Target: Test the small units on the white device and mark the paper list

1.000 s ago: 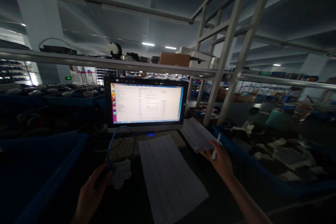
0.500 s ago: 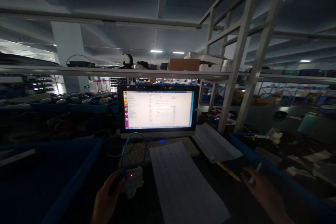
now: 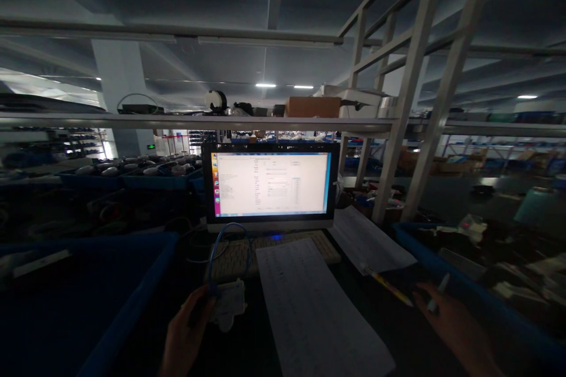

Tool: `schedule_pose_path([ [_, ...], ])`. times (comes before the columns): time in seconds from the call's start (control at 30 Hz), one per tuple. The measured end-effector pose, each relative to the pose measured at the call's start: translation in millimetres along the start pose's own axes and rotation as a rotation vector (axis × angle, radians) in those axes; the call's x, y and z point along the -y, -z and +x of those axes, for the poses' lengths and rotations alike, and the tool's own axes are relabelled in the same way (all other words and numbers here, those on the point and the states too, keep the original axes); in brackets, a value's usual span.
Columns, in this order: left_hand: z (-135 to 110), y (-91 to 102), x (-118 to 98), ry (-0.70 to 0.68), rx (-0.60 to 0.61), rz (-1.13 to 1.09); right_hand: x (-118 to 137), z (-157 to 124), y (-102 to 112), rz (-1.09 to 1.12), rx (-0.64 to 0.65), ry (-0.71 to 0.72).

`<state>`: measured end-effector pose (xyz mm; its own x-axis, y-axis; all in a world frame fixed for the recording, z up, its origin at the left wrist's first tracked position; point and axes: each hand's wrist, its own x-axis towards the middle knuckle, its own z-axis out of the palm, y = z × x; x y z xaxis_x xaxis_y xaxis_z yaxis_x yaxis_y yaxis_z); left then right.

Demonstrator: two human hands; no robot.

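Note:
My left hand (image 3: 186, 333) grips a small white device (image 3: 227, 303) with a blue cable (image 3: 221, 247) looping up from it, low on the dark bench in front of the keyboard (image 3: 234, 256). My right hand (image 3: 451, 327) sits at the lower right, fingers closed round a white pen (image 3: 437, 291). A yellow pencil (image 3: 387, 284) lies on the bench just left of that hand. A long printed sheet (image 3: 309, 306) lies between my hands, and a second sheet (image 3: 367, 241) lies beyond the pencil. A lit monitor (image 3: 270, 184) stands behind the keyboard.
A large blue bin (image 3: 110, 300) fills the left side; another blue bin (image 3: 424, 250) with white parts is at the right. A metal shelf rail (image 3: 221, 122) carrying a cardboard box (image 3: 312, 106) runs above the monitor. Slanted frame posts (image 3: 402, 100) rise to the right.
My right hand has drawn back from the far sheet toward me with the white pen, leaving the yellow pencil on the bench. The red light on the white device has gone out. The view shifted left.

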<state>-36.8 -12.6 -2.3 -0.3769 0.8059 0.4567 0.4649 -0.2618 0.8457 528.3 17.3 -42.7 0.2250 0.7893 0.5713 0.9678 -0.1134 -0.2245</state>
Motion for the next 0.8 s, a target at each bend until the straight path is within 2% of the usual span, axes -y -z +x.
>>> schedule_pose_path([
  [0.1,-0.3,0.4,-5.5,0.024,0.012,-0.018,-2.0,0.7,-1.0,0.023,0.027,-0.017],
  [0.3,0.3,0.9,-10.1,0.012,0.029,-0.020,-5.9,0.2,-3.5,0.043,0.004,-0.003],
  [0.67,0.2,0.2,-0.4,0.018,0.027,-0.007,-4.6,1.0,-1.7,0.072,-0.043,0.006],
  [0.8,0.0,-0.5,0.3,0.002,0.032,-0.020,-4.5,1.0,-1.4,0.068,-0.019,-0.006],
])
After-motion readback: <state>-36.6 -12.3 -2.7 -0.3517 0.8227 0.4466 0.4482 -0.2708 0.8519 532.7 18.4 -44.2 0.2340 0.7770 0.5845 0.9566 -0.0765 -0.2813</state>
